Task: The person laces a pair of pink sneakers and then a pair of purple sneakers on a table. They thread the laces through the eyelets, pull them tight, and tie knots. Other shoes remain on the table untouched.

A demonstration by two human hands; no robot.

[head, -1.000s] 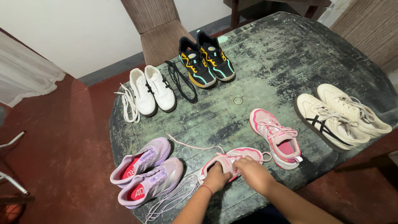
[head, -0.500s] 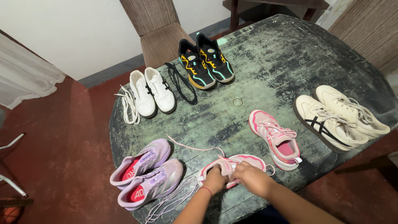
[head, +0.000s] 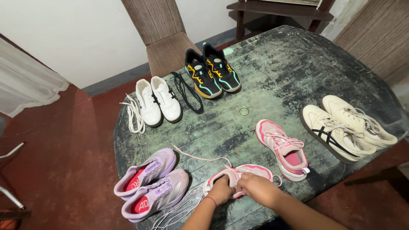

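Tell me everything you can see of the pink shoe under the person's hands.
The pink shoe is a pale pink sneaker with brighter pink trim and a whitish sole, seemingly mesh fabric. It lies on the worn green table near its front edge, toe pointing right. The left hand and right hand both rest on its upper, hiding the middle. A pink lace trails away from it leftward across the tabletop.

Worn green table point(head: 294, 64), five shoe pairs, loose laces, small ring point(head: 244, 111)

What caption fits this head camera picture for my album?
Both hands, left hand and right hand, grip a pink shoe on a worn green table.
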